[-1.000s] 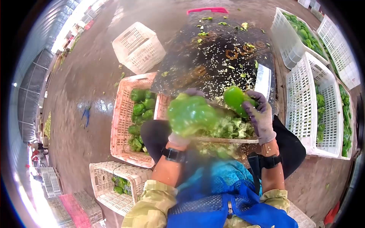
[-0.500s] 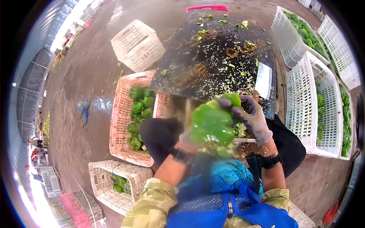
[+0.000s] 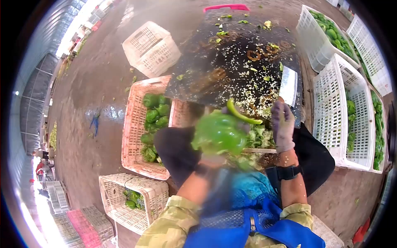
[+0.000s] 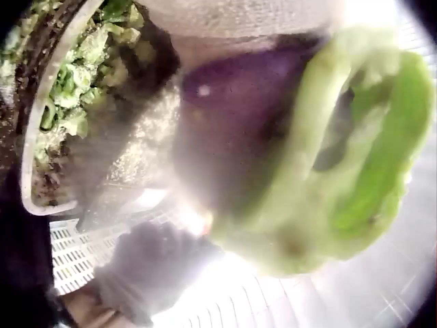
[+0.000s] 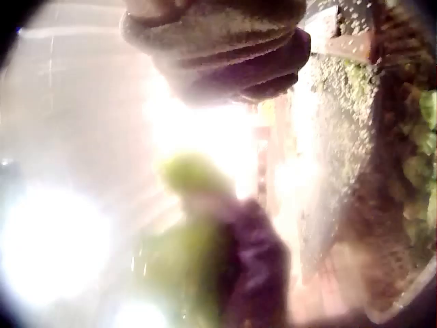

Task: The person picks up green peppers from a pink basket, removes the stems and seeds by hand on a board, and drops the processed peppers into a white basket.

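Observation:
My gloved left hand (image 3: pixel 215 157) grips a large green pepper (image 3: pixel 221 134), which hides most of the hand in the head view. A curved green pepper strip (image 3: pixel 244 118) juts out beside it. In the left wrist view the purple glove (image 4: pixel 235 130) presses against a pepper piece (image 4: pixel 369 178) with a hollow inside. To the right, my right hand (image 3: pixel 283 128) has curled fingers with nothing visible in them; it is just below the handle of a wide-bladed knife (image 3: pixel 288 87). The right wrist view shows that glove (image 5: pixel 218 51) bunched, apart from the knife handle (image 5: pixel 348 46).
A dark board (image 3: pixel 198 78) strewn with pale seeds lies ahead. Below it, cut green scraps (image 3: pixel 260 138) fill a container. An orange-stained crate (image 3: pixel 128 136) of peppers stands left, another crate (image 3: pixel 111 206) nearer me. White crates (image 3: pixel 324 111) of peppers line the right side.
My right hand has come away from the peppers and moved right, toward the knife. The left hand and large pepper have shifted slightly left, and the curved strip now shows beside them.

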Motion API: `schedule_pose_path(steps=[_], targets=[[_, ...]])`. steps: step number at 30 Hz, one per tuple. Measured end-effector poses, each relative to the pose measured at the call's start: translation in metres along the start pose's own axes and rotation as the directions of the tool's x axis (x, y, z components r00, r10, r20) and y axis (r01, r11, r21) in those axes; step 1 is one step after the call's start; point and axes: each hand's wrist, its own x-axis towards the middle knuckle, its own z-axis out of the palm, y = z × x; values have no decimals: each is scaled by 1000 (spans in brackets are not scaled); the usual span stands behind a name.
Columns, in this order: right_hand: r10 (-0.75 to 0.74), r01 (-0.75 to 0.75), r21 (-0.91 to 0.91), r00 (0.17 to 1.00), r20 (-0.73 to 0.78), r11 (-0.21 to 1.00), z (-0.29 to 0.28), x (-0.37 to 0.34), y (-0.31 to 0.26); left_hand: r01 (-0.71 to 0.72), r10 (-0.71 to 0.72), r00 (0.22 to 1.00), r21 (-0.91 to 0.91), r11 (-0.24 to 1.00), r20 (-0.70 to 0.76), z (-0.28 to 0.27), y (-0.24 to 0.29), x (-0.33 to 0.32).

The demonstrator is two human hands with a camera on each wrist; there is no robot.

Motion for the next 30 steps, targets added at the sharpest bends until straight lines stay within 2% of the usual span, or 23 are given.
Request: schedule_pose_path(steps=[1,2,3,4,6,8,9,10,13,15,17,18,19,20,21,23,24,25,26,27,28,29,30], targets=[[-7,1,-92,997,-73,996,-9,-1,-1,2,-1,996,-7,1000,93,10,4,-1],[34,44,-638,993,109,769,-14,-1,-12,1,-3,991,14,1000,136,15,11,-1],[166,183,-942,957,236,282,-17,-5,-26,-5,-6,989,73,997,145,16,17,1],[248,235,-961,932,265,145,-16,-14,-36,-3,-16,990,137,991,138,15,24,3],[-185,539,-789,842,506,294,-19,-11,-20,17,-50,992,269,963,115,10,36,10],[168,104,-707,938,303,700,20,-25,-59,55,-91,992,367,929,82,8,39,10],[415,-176,-572,852,319,801,29,-23,-69,73,-111,991,413,908,69,5,39,11],[459,-248,-459,774,435,853,24,-21,-61,94,-134,989,459,884,57,0,38,11],[622,-546,-302,647,441,781,59,-47,-69,145,-189,982,539,830,28,-3,35,7],[569,-580,-101,724,390,808,44,-43,-47,80,-10,992,553,830,-128,5,24,-2],[575,-634,140,758,308,761,20,-38,-43,-133,-81,979,893,429,185,-1,32,6],[560,-607,161,786,260,778,6,-32,-50,-304,-113,936,927,217,334,-5,37,11],[473,-484,277,874,108,830,-8,-30,-67,-221,-137,953,931,291,269,-2,35,8],[323,-490,528,867,380,694,-70,-4,-58,-134,-160,966,922,362,203,1,33,6],[240,-529,714,847,474,458,-101,10,-79,-47,-182,974,902,428,137,4,31,4],[-37,-592,720,763,645,363,-127,19,-144,165,-188,980,809,565,-69,-10,26,8],[-143,-54,884,981,135,464,-125,12,-163,241,-192,969,743,624,-153,-14,24,11],[-214,-131,713,903,374,689,-133,12,-166,304,-195,952,667,681,-235,-18,22,15],[-142,-253,649,859,492,718,-126,14,-165,342,-221,935,541,768,-277,-24,18,23],[-69,-174,459,882,466,871,-118,13,-149,372,-254,913,401,837,-318,-28,12,29],[3,-115,228,899,438,967,-104,11,-134,376,-96,877,549,747,-471,-4,0,30],[99,-54,-141,938,331,989,-76,1,-109,354,-85,895,581,733,-439,6,-5,30],[192,-62,-495,957,217,867,-47,-8,-83,330,-74,912,614,717,-404,14,-9,29]])
